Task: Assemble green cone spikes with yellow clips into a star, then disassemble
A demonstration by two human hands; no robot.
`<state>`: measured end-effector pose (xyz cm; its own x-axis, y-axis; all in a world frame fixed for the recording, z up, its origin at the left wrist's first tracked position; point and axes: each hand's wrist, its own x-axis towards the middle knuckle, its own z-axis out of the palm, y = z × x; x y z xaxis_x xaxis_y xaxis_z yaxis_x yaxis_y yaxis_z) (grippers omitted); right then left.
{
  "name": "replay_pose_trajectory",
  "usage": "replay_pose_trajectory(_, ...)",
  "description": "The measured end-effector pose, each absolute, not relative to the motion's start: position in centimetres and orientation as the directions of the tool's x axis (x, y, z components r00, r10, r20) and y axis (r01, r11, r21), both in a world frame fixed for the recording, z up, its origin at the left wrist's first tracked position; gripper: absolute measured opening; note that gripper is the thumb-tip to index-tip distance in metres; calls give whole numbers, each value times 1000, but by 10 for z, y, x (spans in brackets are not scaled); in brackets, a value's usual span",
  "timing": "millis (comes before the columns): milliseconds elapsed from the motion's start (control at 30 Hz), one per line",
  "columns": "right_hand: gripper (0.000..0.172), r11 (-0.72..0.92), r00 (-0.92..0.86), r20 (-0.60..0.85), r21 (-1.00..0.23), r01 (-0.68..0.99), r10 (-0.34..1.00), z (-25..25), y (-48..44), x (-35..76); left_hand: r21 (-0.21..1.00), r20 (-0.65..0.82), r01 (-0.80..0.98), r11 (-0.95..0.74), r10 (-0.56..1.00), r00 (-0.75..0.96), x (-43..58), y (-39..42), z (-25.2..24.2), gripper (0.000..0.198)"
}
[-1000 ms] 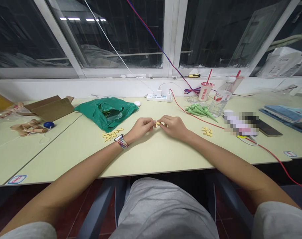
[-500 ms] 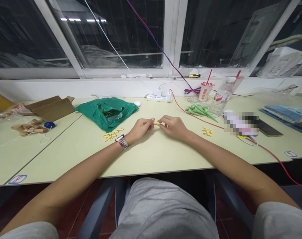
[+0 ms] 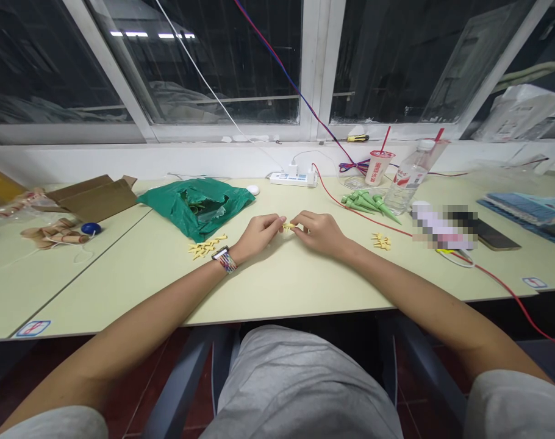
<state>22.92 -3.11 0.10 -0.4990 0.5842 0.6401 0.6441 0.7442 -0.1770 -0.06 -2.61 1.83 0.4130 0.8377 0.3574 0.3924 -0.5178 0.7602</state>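
Note:
Between my fingertips, above the middle of the table, is a small yellow plastic piece (image 3: 287, 227). My left hand (image 3: 260, 236) pinches its left end and my right hand (image 3: 319, 233) pinches its right end, so both hands are closed on it. The fingers partly cover it, and its exact kind is too small to make out. By my left wrist lies a pile of yellow plastic pieces (image 3: 206, 246), slim and rod-like. To the right of my right hand sits a smaller cluster of spiky yellow pieces (image 3: 382, 241).
A torn green plastic bag (image 3: 197, 207) lies behind the left pile. Green cone-shaped spikes (image 3: 366, 201), a water bottle (image 3: 408, 178) and a lidded cup (image 3: 378, 169) stand back right. A red cable (image 3: 364, 212) crosses the table near a power strip (image 3: 292, 179). Wooden toys (image 3: 58, 233) lie left.
The yellow piece has turned slightly between my fingertips, showing a more jagged outline. Both hands stay in nearly the same place.

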Motion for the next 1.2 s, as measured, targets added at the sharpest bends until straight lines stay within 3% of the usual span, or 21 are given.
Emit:
replay_pose_trajectory(100, 13, 740, -489, 643, -188, 645, 590, 1, -32, 229, 765, 386, 332, -552, 805, 451, 0, -25, 17, 35)
replay_pose_trajectory(467, 10, 753, -429, 639, -406, 517, 639, 2, -33, 225, 777, 407, 285, -561, 793, 453, 1, -25, 16, 40)
replay_pose_trajectory(867, 11, 777, -447, 654, -386, 498, 611, 3, -38, 224, 776, 371, 350, -524, 829, 419, 0, -22, 18, 49)
replay_pose_trajectory(1200, 12, 757, -429, 656, -359, 546, 621, 4, -38, 224, 846, 343, 207, -492, 798, 495, 0, -24, 15, 37)
